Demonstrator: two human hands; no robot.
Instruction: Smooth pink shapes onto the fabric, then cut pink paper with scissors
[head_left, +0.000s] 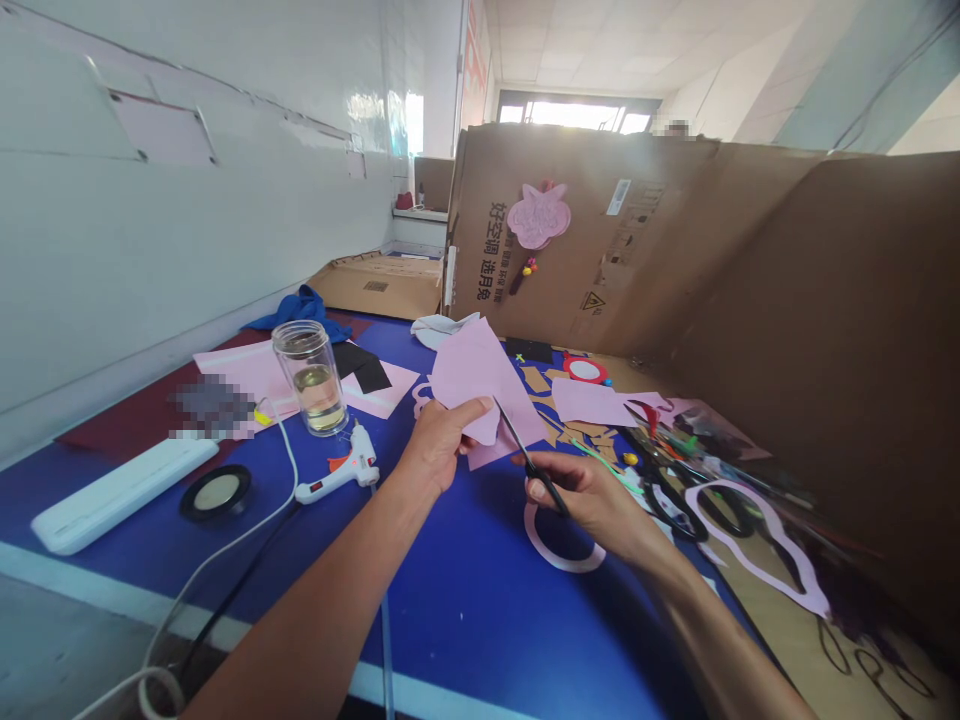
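Observation:
My left hand [439, 440] pinches a sheet of pink foam paper [480, 380] and holds it up above the blue table [465, 600]. My right hand [592, 495] grips black scissors [525, 455], whose blades reach up into the lower edge of the pink sheet. A curved pink offcut strip [559, 555] lies on the table just under my right hand.
A white glue gun [341, 475] and a glass jar [311, 378] with liquid stand left of my hands. Further left lie a white flat box [112, 495] and a black round lid [217, 492]. Pink scraps, another pair of scissors [667, 490] and cardboard walls [750, 280] crowd the right.

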